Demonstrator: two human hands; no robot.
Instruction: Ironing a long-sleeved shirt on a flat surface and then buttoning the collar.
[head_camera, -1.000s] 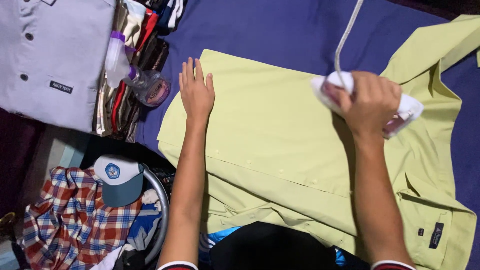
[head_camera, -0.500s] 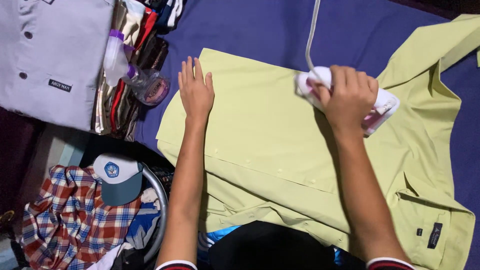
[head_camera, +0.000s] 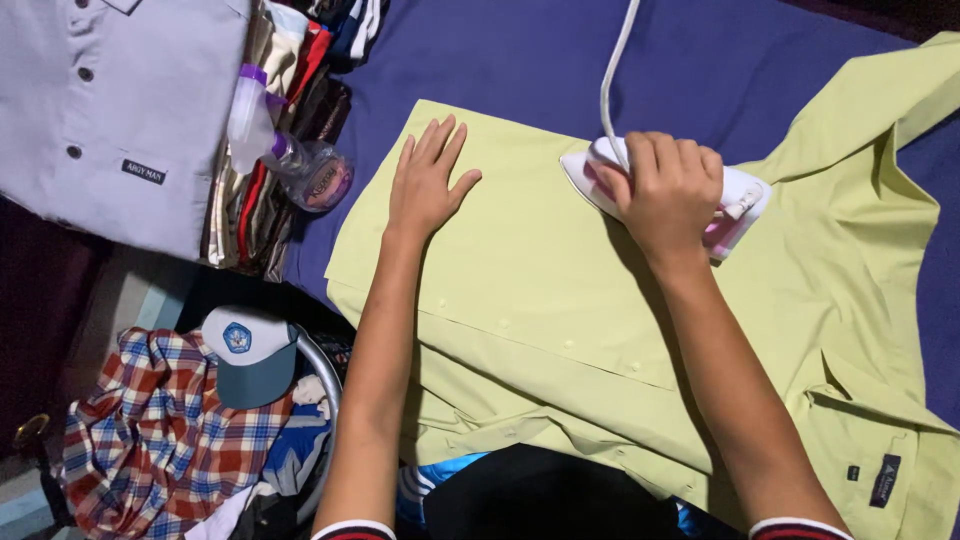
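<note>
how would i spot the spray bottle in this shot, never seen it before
Start at the big yellow-green shirt spread over the blue surface and go past its left edge, beyond the left hand lying flat on it. There the spray bottle lies on its side against a stack of folded clothes. It is the only clear plastic thing there, with purple trim.

A dark blue cloth-covered surface (head_camera: 520, 60) carries everything. Spread flat on it, under the right hand's (head_camera: 668, 190) grip on the iron (head_camera: 735, 195), lies a lime-green shirt (head_camera: 560, 290). Well left of that grip lies a folded grey shirt (head_camera: 110, 110) beside a stack of folded clothes (head_camera: 265, 190).
</note>
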